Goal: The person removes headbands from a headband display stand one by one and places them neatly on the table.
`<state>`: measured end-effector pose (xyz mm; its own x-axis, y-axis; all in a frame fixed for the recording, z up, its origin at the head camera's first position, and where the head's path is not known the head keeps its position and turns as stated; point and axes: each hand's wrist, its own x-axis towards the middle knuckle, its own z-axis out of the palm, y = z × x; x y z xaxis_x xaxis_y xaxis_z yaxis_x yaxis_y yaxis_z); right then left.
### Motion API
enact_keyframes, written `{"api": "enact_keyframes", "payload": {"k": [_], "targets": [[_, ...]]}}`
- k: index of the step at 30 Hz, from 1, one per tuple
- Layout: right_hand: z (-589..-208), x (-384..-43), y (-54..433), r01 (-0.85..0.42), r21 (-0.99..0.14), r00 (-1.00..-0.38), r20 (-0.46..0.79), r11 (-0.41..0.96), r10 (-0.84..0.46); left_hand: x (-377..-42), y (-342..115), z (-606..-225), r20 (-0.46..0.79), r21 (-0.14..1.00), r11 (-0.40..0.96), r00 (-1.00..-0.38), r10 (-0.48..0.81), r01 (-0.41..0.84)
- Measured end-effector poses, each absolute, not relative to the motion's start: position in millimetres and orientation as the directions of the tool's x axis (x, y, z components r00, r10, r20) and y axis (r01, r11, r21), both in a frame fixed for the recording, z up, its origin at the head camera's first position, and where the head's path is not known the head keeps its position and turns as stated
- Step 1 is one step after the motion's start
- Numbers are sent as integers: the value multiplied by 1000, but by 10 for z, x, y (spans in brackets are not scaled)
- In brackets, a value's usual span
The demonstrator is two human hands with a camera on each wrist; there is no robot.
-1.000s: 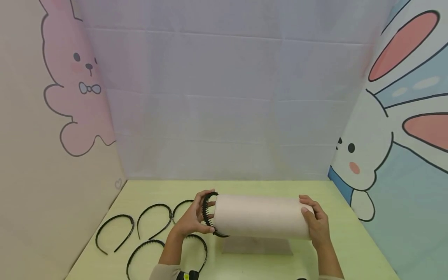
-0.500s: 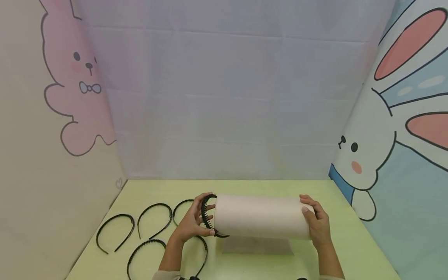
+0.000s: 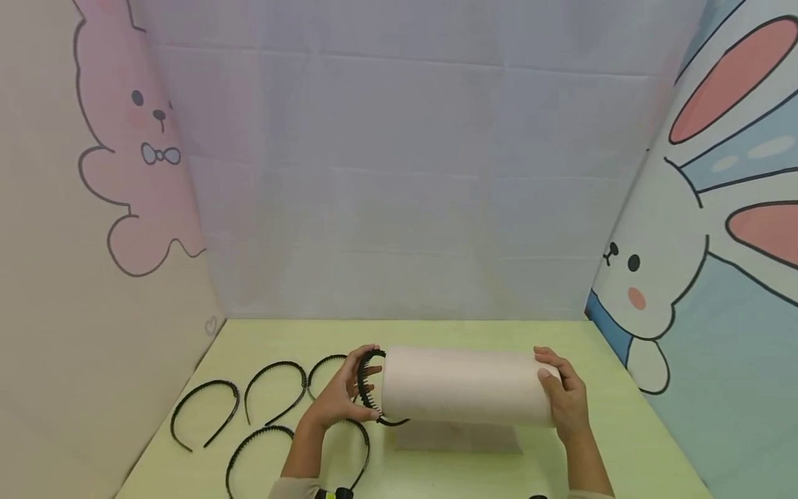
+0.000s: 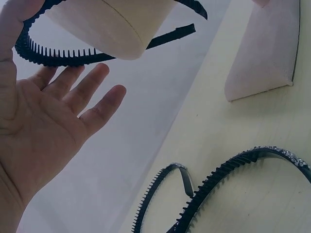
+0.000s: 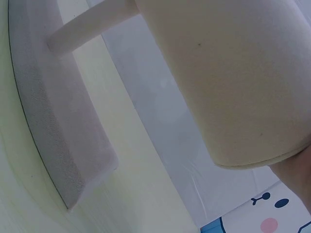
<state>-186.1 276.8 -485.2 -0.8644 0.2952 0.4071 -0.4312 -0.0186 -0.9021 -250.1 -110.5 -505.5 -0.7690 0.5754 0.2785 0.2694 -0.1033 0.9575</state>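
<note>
A cream padded headband display roll (image 3: pixel 464 384) lies sideways on a short post over a flat base (image 3: pixel 458 438). At its left end, my left hand (image 3: pixel 337 398) holds a black toothed headband (image 3: pixel 362 384), thumb on the near side and fingers on the far side. In the left wrist view, fingertips touch the outside of the headband (image 4: pixel 73 60), and its open ends reach past the roll's end. My right hand (image 3: pixel 566 395) grips the right end of the roll, thumb on top; the right wrist view shows only a small part of that hand beneath the roll (image 5: pixel 233 87).
Several black headbands lie at the left of the pale green table (image 3: pixel 623 443), among them one headband (image 3: pixel 232 409) farthest left and another headband (image 3: pixel 303 388) beside it. A white curtain (image 3: pixel 399 208) stands behind. Printed cartoon walls flank both sides.
My left hand has shifted the headband slightly to the left, and more of its curve stands clear of the roll's end. The right hand stays on the roll.
</note>
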Motion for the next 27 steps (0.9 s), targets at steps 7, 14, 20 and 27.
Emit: {"api": "enact_keyframes", "payload": {"k": [7, 14, 20, 27], "targets": [[-4854, -1858, 2772, -442, -897, -859, 416, -22, 298, -2448, -1090, -5117, 192, 980, -70, -800, 569, 186], [-4842, -1856, 2768, -448, -894, -857, 424, -18, 292, -2386, -1083, -5149, 172, 985, -82, -815, 554, 152], [-4830, -1840, 2766, -421, -907, -867, 400, -6, 297, -2230, -1087, -5210, 209, 972, 12, -894, 396, 233], [-4807, -1821, 2768, -403, -915, -870, 381, -6, 313, -1994, -954, -5240, 341, 938, -2, -924, 173, 346]]}}
